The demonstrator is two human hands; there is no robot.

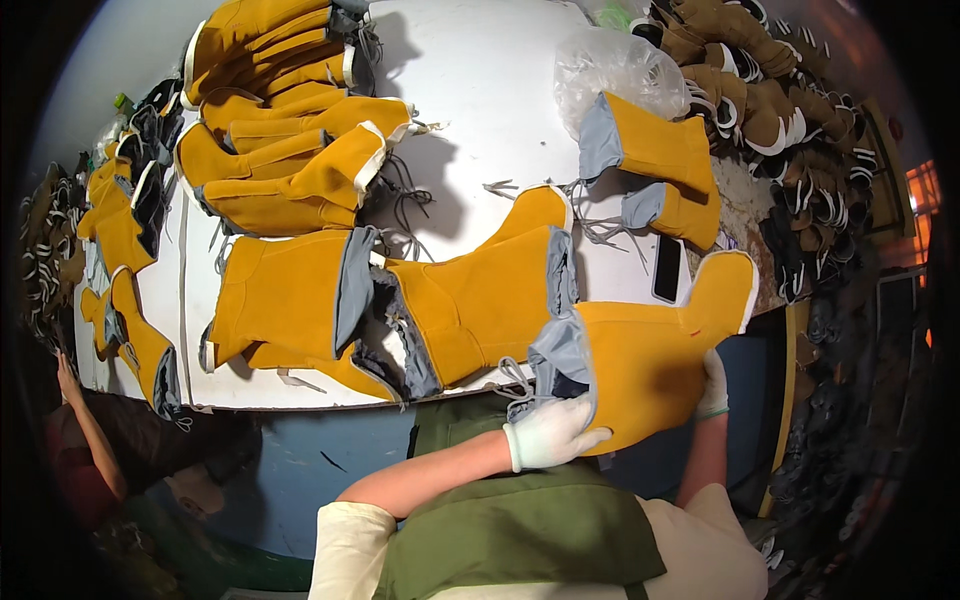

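Held boot: a yellow boot was held up at the near edge of the white counter, right of centre and in front of the person.
Left hand: this gloved hand was placed at the boot's lower corner, beside the mouth; its fingers were clamped on the lower edge, with one digit laid over the visible face.
Right hand: it was partly covered by the boot's right side; whether its fingers were apart or together could not be made out.
Step in hand: the boot was, by judgement, being handled or looked over between both hands.
Next move: support from both sides appeared to be called for, so that the soft mouth would not be folded or the grey cord caught.
Direction: the mouth, lined with grey cloth, was turned to the left; the foot end, bordered by a white edge, was pointed up and to the right, away from the body.
Long axis: the shaft was laid roughly left to right, and the foot was bent away from that line.
Surroundings: a row of boots was spread to the left; a phone was placed just beyond the held boot, near a smaller pair of boots.
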